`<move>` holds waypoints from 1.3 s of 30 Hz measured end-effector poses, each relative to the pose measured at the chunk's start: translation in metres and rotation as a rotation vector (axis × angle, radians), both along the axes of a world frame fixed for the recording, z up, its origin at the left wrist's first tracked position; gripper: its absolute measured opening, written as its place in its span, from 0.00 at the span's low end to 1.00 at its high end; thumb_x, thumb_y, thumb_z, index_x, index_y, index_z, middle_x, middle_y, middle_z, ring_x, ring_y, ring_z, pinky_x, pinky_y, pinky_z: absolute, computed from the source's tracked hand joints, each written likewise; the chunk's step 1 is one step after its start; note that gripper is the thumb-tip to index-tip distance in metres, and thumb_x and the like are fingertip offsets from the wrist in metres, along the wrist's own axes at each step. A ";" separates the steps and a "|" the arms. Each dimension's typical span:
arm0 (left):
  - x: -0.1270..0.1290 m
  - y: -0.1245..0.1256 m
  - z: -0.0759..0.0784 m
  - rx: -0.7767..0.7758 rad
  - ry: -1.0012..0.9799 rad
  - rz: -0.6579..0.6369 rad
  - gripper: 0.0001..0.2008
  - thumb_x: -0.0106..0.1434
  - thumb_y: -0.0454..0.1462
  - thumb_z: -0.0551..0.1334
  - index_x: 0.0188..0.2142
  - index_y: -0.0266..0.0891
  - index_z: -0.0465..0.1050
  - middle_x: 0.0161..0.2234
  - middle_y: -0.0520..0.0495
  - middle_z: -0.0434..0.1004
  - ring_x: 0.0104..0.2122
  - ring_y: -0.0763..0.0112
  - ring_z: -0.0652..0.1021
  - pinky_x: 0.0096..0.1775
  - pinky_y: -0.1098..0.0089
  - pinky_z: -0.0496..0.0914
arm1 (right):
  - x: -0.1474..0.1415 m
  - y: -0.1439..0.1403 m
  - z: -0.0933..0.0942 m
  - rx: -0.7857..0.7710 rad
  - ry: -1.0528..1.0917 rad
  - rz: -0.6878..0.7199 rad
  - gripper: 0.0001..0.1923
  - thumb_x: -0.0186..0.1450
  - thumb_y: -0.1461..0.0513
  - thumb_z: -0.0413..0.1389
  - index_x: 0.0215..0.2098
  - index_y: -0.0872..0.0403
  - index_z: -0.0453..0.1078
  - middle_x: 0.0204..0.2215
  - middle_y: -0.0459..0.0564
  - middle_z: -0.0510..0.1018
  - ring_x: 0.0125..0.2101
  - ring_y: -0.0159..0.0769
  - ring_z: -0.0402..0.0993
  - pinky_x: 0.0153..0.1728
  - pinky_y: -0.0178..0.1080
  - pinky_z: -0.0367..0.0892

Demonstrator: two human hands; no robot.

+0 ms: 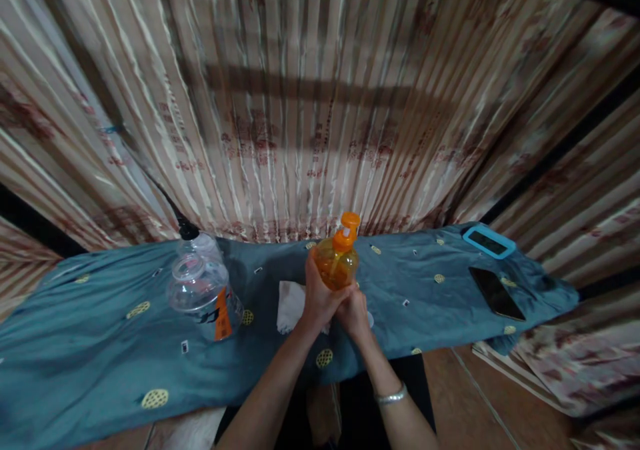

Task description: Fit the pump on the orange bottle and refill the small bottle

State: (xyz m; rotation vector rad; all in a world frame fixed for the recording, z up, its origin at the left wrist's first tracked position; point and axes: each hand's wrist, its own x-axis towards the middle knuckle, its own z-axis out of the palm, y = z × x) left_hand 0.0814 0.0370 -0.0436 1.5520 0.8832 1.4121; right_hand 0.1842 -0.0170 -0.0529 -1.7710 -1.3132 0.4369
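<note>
Item: orange pump bottle (339, 263), translucent, part-filled with amber liquid, orange pump head and spout on top, held upright above the near middle of the blue-green cloth (100, 343) that covers a long table; whether its base rests on the cloth or hangs just clear cannot be told. Left hand (319, 297): wrapped around the lower left flank of the bottle, fingers closed on it. Right hand (354, 311): pressed against the bottle's lower right side and touching the left hand, fingers curled; whether it truly grips or only steadies is hidden; a silver bangle (391, 395) sits on that wrist. Adjacent: white folded tissue (291, 303) lying on the cloth just left of the hands, partly behind the left wrist; large clear plastic jug (203, 290) with black cap and an orange label, well to the left, a dark cord running up from its top; dark phone (496, 293) lying flat near the right end; blue-framed device (489, 241) beyond it at the far right corner; striped curtain (310, 117) hanging behind. Hazards, as judged: both grips sit low while the pump head stands high, so a slack squeeze could let the bottle tip; pressure on the soft wall or a knocked pump might push liquid out of the spout onto cloth or tissue; wet soap on the palms would make the smooth plastic slip; the cloth is loose and rumpled, so a dragged wrist could pull it and shift the phone towards the right edge.
</note>
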 end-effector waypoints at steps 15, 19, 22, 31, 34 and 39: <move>-0.123 -0.006 -0.115 0.036 0.362 0.258 0.39 0.73 0.47 0.65 0.78 0.41 0.56 0.78 0.28 0.64 0.78 0.39 0.68 0.76 0.35 0.65 | 0.085 0.051 -0.021 -0.040 0.102 -0.260 0.29 0.63 0.59 0.78 0.58 0.57 0.76 0.47 0.53 0.88 0.47 0.47 0.87 0.54 0.53 0.82; -0.134 -0.017 -0.122 -0.037 0.367 0.185 0.36 0.75 0.46 0.62 0.78 0.41 0.56 0.76 0.26 0.66 0.69 0.44 0.79 0.66 0.42 0.78 | 0.088 0.053 -0.024 -0.043 0.108 -0.257 0.27 0.65 0.58 0.78 0.57 0.56 0.77 0.48 0.53 0.87 0.47 0.47 0.87 0.54 0.53 0.82; -0.131 -0.014 -0.116 -0.064 0.381 0.157 0.34 0.74 0.44 0.61 0.76 0.40 0.59 0.75 0.26 0.68 0.65 0.47 0.83 0.61 0.47 0.82 | 0.087 0.053 -0.026 -0.046 0.097 -0.253 0.27 0.65 0.58 0.78 0.57 0.56 0.76 0.47 0.53 0.86 0.47 0.47 0.86 0.53 0.53 0.82; -0.136 0.002 -0.097 -0.150 0.430 0.129 0.38 0.63 0.37 0.68 0.72 0.37 0.66 0.63 0.30 0.82 0.42 0.56 0.87 0.51 0.48 0.85 | 0.084 0.025 -0.018 0.006 0.005 -0.282 0.59 0.58 0.39 0.70 0.75 0.65 0.60 0.59 0.74 0.83 0.57 0.64 0.84 0.57 0.64 0.80; -0.132 0.003 -0.096 -0.164 0.380 0.134 0.38 0.62 0.35 0.68 0.72 0.40 0.66 0.62 0.34 0.83 0.41 0.59 0.86 0.49 0.52 0.85 | 0.062 -0.007 -0.011 0.078 -0.092 -0.276 0.61 0.65 0.34 0.58 0.76 0.73 0.55 0.70 0.86 0.72 0.69 0.74 0.74 0.66 0.71 0.72; -0.117 0.005 -0.097 -0.182 0.247 0.143 0.35 0.66 0.38 0.68 0.72 0.40 0.67 0.66 0.33 0.76 0.55 0.54 0.85 0.57 0.49 0.84 | -0.003 -0.017 -0.024 0.129 -0.259 0.005 0.34 0.76 0.52 0.49 0.72 0.67 0.68 0.67 0.74 0.79 0.68 0.59 0.78 0.71 0.61 0.71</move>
